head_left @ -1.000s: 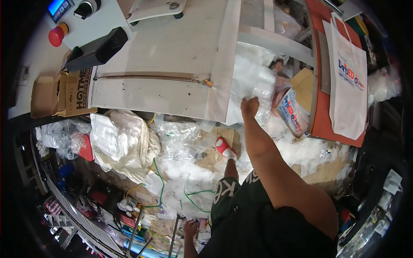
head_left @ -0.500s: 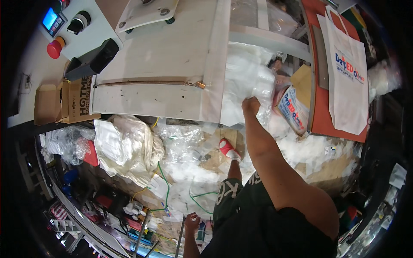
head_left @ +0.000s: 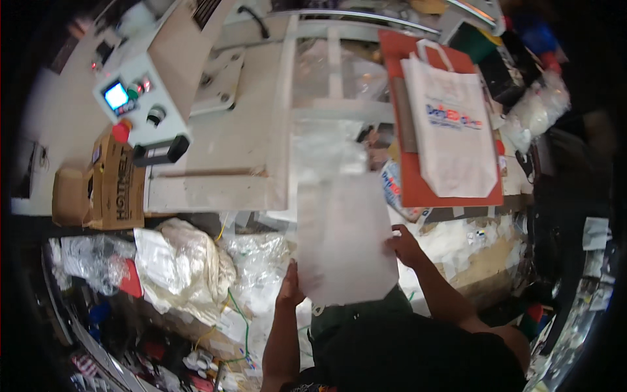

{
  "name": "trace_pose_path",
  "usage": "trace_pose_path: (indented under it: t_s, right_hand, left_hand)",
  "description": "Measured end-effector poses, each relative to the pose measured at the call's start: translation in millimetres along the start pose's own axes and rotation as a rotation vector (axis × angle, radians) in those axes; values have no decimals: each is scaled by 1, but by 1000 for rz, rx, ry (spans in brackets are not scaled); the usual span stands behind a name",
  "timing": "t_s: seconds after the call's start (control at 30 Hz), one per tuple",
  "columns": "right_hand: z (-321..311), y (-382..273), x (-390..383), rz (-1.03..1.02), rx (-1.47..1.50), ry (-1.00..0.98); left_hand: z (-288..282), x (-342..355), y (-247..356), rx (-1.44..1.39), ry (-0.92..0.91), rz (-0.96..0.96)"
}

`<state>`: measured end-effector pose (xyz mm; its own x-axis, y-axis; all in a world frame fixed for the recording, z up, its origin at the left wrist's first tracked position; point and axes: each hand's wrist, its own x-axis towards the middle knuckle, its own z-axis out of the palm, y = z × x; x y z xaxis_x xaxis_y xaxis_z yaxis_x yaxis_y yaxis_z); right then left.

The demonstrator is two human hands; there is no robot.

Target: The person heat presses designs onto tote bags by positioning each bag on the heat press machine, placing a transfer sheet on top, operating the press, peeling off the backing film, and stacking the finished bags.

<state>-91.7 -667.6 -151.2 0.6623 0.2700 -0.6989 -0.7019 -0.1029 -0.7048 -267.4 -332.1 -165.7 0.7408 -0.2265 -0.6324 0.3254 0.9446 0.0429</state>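
Observation:
Between my hands, in front of my body, is a flat, plain white bag [head_left: 349, 238]. It is slightly translucent and smeared by motion, with slanted lower corners and no handles showing. My left hand [head_left: 290, 285] grips its lower left edge, with the fingers faintly visible through the material. At the right edge, my right hand [head_left: 405, 244] pinches it, its fingertips partly hidden. Beyond the bag lies a blurred white stack in clear plastic [head_left: 330, 147]. A printed white bag with handles [head_left: 454, 130] rests flat on a red-brown board [head_left: 428, 197] at the right.
A machine with a lit screen, a red button [head_left: 121, 130] and a black handle [head_left: 161, 151] stands at the left above a pale worktop [head_left: 215, 195]. Cardboard boxes [head_left: 117, 186] sit beside it. Crumpled plastic sheeting [head_left: 183, 261] and a green cord [head_left: 243, 320] lie below.
My right hand has drawn back from the white stack, and a flat white bag is now held. My left hand has risen to its left edge. The view has shifted.

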Motion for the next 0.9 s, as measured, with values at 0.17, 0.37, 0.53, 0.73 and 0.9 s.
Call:
trace_pose_path:
  t_s: [0.17, 0.37, 0.53, 0.73, 0.9]
  right_hand:
    - [-21, -112, -107, -327, -421, 111]
    - [-90, -272, -136, -971, -411, 295]
    - [-128, -414, -231, -1606, -167, 832]
    - [-212, -406, -147, -1525, -569, 951]
    - [-288, -288, 64, -1305, -1024, 759]
  left_hand:
    - [153, -24, 5, 1202, 115, 531]
    - [372, -12, 9, 1514, -112, 1109]
    - [555, -20, -34, 1458, -98, 1962]
    - [539, 96, -78, 1588, 78, 2196]
    - [391, 299, -88, 2285, 409, 1369]
